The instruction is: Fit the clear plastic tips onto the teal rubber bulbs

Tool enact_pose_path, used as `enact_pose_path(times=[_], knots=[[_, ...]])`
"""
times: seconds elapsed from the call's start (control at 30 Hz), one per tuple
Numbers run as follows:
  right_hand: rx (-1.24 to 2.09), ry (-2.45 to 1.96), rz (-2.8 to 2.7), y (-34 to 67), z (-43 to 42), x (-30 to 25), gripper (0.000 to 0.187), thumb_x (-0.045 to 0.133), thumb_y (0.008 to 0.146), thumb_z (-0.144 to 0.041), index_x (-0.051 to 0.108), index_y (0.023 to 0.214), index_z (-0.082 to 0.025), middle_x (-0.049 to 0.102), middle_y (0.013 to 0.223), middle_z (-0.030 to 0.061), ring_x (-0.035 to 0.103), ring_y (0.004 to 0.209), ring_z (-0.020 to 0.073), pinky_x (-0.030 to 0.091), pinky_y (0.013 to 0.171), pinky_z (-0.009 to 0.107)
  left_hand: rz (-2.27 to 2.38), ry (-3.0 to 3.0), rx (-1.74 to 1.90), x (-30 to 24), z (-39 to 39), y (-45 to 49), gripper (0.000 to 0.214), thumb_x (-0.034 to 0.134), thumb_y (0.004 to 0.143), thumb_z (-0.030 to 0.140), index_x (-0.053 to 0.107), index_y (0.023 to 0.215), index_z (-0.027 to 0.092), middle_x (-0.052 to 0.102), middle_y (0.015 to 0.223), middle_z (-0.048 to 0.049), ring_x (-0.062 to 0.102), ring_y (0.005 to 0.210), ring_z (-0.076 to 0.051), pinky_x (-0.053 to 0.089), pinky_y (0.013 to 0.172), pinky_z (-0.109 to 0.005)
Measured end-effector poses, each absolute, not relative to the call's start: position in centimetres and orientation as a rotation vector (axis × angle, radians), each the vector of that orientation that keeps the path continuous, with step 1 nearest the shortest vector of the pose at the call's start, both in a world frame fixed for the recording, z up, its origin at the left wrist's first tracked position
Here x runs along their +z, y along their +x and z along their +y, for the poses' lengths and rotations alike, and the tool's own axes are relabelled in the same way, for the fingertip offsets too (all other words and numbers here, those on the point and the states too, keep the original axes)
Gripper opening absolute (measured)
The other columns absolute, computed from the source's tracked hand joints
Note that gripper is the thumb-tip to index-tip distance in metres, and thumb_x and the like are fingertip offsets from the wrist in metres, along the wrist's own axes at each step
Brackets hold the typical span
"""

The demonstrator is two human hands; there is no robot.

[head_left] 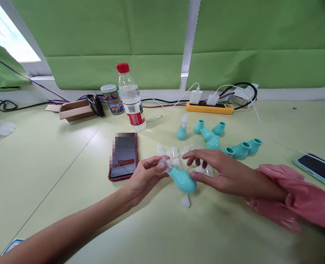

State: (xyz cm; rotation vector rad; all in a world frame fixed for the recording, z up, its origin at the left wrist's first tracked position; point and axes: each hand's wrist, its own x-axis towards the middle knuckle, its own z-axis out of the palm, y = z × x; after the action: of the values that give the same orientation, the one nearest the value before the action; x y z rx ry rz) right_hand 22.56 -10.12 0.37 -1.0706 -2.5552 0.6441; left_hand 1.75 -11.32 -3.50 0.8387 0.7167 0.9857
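My left hand pinches the clear nozzle fitted to the neck of a teal squeeze bulb. The bulb is tilted, its rounded end toward the lower right. My right hand has its fingers spread, the thumb touching the bulb's side near the rounded end. Several clear and white nozzle pieces lie behind the bulb, partly hidden by my right hand. One small white tip lies in front of it. Farther back, another teal bulb stands upright with a white tip in its mouth.
Several loose teal bulbs lie beyond my right hand. A phone lies left, near a water bottle and a can. An orange power strip with chargers sits at the back. Another phone lies far right.
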Motion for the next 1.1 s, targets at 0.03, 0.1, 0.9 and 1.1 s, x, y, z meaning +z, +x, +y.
enact_pose_path(times=[0.03, 0.1, 0.9, 1.1], knots=[[0.429, -1.095, -2.6, 22.7, -9.6, 0.0, 0.034, 0.045, 0.081, -0.037, 0.05, 0.108, -0.017, 0.057, 0.096, 0.0094, 0.052, 0.089, 0.0219, 0.043, 0.075, 0.037, 0.708, 0.841, 0.976, -3.4, -11.3, 1.7, 0.022, 0.067, 0.067, 0.033, 0.063, 0.079, 0.016, 0.062, 0.086, -0.0045, 0.056, 0.081, -0.014, 0.045, 0.075, -0.026], [0.115, -1.135, -2.683, 22.8, -8.8, -0.9, 0.031, 0.047, 0.079, -0.035, 0.055, 0.101, -0.014, 0.056, 0.094, 0.0121, 0.049, 0.091, 0.0256, 0.043, 0.073, 0.04, 0.718, 0.836, 0.948, -3.3, -11.5, 1.8, 0.024, 0.062, 0.071, 0.037, 0.06, 0.084, 0.016, 0.061, 0.096, -0.0075, 0.056, 0.089, -0.017, 0.045, 0.076, -0.028], [0.935, -0.697, -2.198, 22.0, -9.7, -0.6, 0.018, 0.064, 0.069, -0.024, 0.063, 0.085, -0.014, 0.059, 0.075, 0.0037, 0.053, 0.062, 0.0102, 0.046, 0.054, 0.024, 1.068, 1.735, 0.787, -3.6, -13.2, 2.2, 0.025, 0.057, 0.075, 0.036, 0.061, 0.09, 0.016, 0.057, 0.07, 0.0009, 0.047, 0.063, -0.009, 0.037, 0.059, -0.019], [0.751, -0.607, -2.37, 22.3, -9.4, -1.4, 0.018, 0.061, 0.072, -0.02, 0.065, 0.089, -0.014, 0.058, 0.077, 0.0047, 0.053, 0.064, 0.0093, 0.042, 0.05, 0.02, 1.236, 2.045, 0.848, -4.3, -13.5, 2.2, 0.03, 0.063, 0.068, 0.039, 0.063, 0.081, 0.012, 0.058, 0.058, 0.0017, 0.042, 0.05, -0.007, 0.037, 0.051, -0.018]])
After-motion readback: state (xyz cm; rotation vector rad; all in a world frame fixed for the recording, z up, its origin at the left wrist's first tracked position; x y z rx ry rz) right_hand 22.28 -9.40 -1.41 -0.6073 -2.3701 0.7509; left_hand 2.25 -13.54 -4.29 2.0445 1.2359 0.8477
